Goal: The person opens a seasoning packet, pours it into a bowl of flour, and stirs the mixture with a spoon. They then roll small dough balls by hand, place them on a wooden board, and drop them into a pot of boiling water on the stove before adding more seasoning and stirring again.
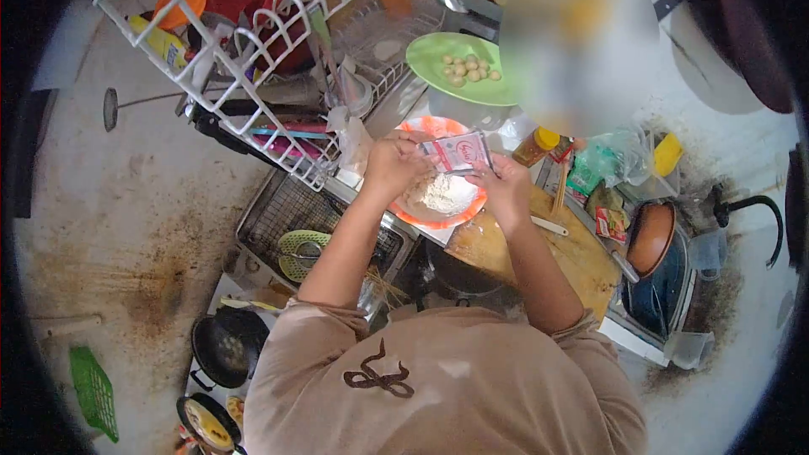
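A small pink and white packet [459,154] with red lettering is stretched between my two hands. My left hand [393,168] pinches its left end, and the fingers of my right hand [503,189] grip its lower right corner. Right below the packet sits a white bowl with an orange patterned rim [434,221]. White flour-like powder [447,194] lies heaped inside the bowl, partly hidden by the packet and my hands. Past the bowl, a light green plate [425,66] carries several small pale round balls [472,70].
Right of the bowl lies a wooden chopping board [581,274]; a knife [625,266] rests along its far edge. A jar with a yellow lid [538,147] stands beyond my right hand. A white wire dish rack [244,59] rises at left. Pans [223,345] sit lower left.
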A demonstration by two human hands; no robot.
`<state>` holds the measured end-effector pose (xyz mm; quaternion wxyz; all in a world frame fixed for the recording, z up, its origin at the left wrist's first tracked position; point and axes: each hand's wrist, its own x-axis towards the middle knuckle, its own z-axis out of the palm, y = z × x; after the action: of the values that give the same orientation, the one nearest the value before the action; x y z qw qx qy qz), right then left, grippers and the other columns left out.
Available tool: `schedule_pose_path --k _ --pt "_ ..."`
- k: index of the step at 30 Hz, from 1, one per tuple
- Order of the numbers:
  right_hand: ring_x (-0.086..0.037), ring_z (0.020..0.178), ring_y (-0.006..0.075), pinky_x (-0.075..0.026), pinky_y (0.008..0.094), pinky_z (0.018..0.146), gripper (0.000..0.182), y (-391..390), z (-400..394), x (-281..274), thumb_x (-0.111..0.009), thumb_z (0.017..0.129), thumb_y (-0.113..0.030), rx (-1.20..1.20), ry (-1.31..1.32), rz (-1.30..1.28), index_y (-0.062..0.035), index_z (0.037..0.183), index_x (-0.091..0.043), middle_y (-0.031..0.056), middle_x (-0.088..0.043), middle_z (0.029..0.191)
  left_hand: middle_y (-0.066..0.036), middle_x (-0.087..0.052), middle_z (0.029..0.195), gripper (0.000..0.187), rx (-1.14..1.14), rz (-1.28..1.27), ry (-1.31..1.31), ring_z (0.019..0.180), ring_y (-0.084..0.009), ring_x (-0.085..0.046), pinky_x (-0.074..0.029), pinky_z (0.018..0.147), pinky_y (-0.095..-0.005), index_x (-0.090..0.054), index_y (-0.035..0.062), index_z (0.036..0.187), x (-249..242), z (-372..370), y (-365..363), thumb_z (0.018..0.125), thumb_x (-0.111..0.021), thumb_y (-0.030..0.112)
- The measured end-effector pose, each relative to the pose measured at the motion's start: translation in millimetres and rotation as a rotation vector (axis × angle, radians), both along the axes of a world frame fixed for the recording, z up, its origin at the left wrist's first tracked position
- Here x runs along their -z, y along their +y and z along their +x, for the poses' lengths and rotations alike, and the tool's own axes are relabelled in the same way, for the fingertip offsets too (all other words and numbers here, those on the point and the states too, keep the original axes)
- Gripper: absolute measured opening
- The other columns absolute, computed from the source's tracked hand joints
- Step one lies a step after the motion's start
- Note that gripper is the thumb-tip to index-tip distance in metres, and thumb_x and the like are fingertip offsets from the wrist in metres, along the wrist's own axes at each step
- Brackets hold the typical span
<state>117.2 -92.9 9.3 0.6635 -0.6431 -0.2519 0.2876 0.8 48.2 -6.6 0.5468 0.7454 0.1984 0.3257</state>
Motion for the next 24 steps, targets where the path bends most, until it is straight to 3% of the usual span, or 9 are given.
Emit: schedule_pose_path --k 4,11,14,17,20,24 --pt "-0.06 0.075 0.017 -0.053 0.0249 0.066 0.018 -4.2 0.0 -0.7 -0.048 0.08 0.005 0.016 -0.029 -0.042 0.0121 0.095 -0.053 0.013 -0.058 0.086 -0.007 -0.057 0.084 0.009 0.015 -0.006 0.043 0.079 -0.0144 -0.054 -0.043 0.07 -0.0264 -0.064 0.0001 0.066 -2.2 0.2 -0.2 0.063 -0.071 0.004" --pt "-0.055 0.068 0.0094 -0.05 0.0214 0.062 0.016 -8.6 -3.9 4.6 -0.053 0.079 0.003 0.074 -0.098 0.005 0.0083 0.094 -0.057 0.0076 -0.059 0.079 -0.011 -0.061 0.088 0.016 0.054 -0.008 -0.011 0.072 -0.0178 -0.059 -0.046 0.066 -0.0271 -0.062 0.0003 0.062 12.2 6.8 6.8 0.058 -0.074 0.011" --pt "-0.055 0.066 0.0078 -0.048 0.0204 0.06 0.014 -5.7 -1.8 6.9 -0.055 0.079 0.001 0.111 -0.22 -0.105 0.0072 0.091 -0.058 0.0058 -0.059 0.074 -0.011 -0.06 0.088 0.017 0.037 -0.196 -0.005 0.073 -0.018 -0.059 -0.046 0.066 -0.0267 -0.062 0.0001 0.062 17.4 12.1 7.2 0.058 -0.074 0.012" --pt "-0.053 0.064 0.0064 -0.046 0.0197 0.059 0.014 -1.4 -8.2 2.2 -0.057 0.078 0.0 0.121 -0.185 -0.068 0.0058 0.09 -0.06 0.0048 -0.059 0.072 -0.011 -0.06 0.089 0.018 -0.008 -0.041 -0.005 0.074 -0.0176 -0.059 -0.045 0.066 -0.0261 -0.062 0.0 0.062 17.5 14.0 8.8 0.058 -0.074 0.013" --pt "-0.053 0.065 0.0063 -0.046 0.0197 0.059 0.014 -4.6 -6.3 -0.8 -0.058 0.078 -0.001 0.116 -0.305 -0.229 0.0053 0.09 -0.06 0.005 -0.06 0.073 -0.011 -0.06 0.093 0.009 0.058 -0.049 0.024 0.077 -0.0125 -0.056 -0.046 0.066 -0.0246 -0.063 -0.0029 0.069 13.5 11.9 8.8 0.065 -0.069 0.002" --pt "-0.055 0.065 0.0071 -0.047 0.0206 0.059 0.014 -7.3 -4.1 1.3 -0.059 0.077 -0.001 0.115 -0.295 -0.187 0.0052 0.089 -0.06 0.0054 -0.06 0.073 -0.011 -0.061 0.087 0.018 0.029 -0.07 -0.008 0.075 -0.0174 -0.058 -0.045 0.067 -0.0269 -0.063 0.0004 0.063 20.3 13.2 8.3 0.058 -0.074 0.014"
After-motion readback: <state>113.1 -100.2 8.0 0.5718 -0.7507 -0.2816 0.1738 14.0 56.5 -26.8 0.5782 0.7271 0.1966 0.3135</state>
